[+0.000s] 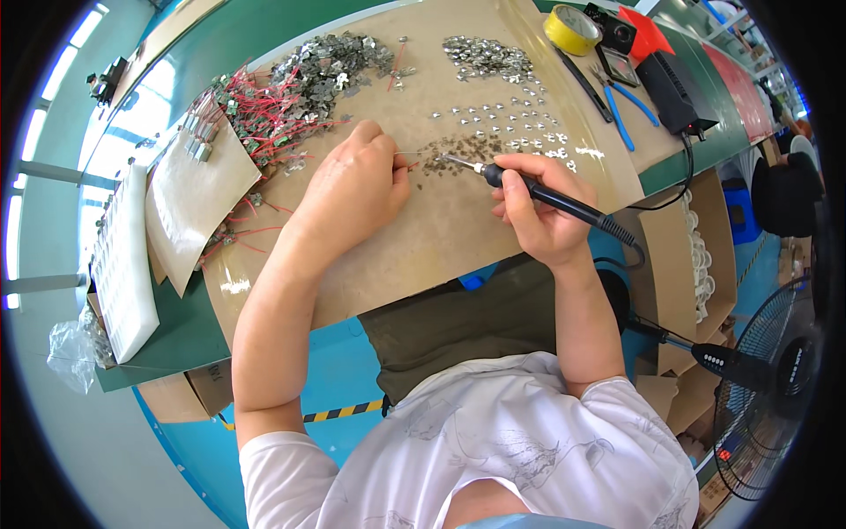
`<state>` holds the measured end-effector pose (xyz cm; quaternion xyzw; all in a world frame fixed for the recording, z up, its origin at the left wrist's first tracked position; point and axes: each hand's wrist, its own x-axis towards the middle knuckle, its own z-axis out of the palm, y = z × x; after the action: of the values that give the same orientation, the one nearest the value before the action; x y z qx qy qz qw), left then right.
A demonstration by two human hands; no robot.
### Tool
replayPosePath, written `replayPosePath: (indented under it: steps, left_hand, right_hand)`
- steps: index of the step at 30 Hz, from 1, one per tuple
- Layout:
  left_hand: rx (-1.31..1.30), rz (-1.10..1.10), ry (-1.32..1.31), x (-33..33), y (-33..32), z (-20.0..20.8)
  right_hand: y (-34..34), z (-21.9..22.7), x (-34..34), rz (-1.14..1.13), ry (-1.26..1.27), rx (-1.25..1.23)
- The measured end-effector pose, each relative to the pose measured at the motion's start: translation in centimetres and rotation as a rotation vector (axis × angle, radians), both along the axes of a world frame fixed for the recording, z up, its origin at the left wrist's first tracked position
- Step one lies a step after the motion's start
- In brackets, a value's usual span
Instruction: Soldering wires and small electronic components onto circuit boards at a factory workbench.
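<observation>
Black soldering iron [573, 205] slants far-left in the person's right hand [553, 231], thumb and fingers closed round its grip, pointing at small brown parts [465, 145]; the left hand [357, 187], knuckles up, narrowly pinches a thin wire [408, 153]

Left hand [354, 183] curled into a pinch, back up; right hand [553, 210] in a pen-style grip. Left forearm [280, 304] angled inward, right forearm [586, 317] only slightly.
</observation>
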<state>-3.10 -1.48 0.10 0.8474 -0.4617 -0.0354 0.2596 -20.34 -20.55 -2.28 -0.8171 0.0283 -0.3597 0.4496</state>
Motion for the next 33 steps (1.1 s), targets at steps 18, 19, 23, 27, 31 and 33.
replayPosePath:
  steps: [18,19,23,27,31,33]
  left_hand:
    - [-0.024,-0.021,-0.083,-0.1,-0.3,-0.4]
    - [-0.027,-0.014,-0.127,-0.2,-0.4,-0.5]
    - [-0.136,0.023,-0.037,-0.3,-0.6,0.0]
    - [-0.125,0.072,0.141,-0.4,-0.8,-0.1]
    - [-0.129,0.012,0.074,-0.4,-0.7,-0.4]
    - [-0.142,0.001,0.068,-0.5,-0.7,-0.6]
  right_hand:
    - [0.2,0.2,0.0,0.008,0.011,0.045]
    - [0.0,0.1,-0.1,0.006,0.018,0.038]
    - [0.2,0.4,0.0,0.008,0.016,0.036]
    - [0.2,0.4,0.0,0.006,0.028,0.041]
    - [0.2,0.4,0.0,0.005,0.030,0.024]
    - [0.2,0.6,0.0,-0.002,0.057,0.025]
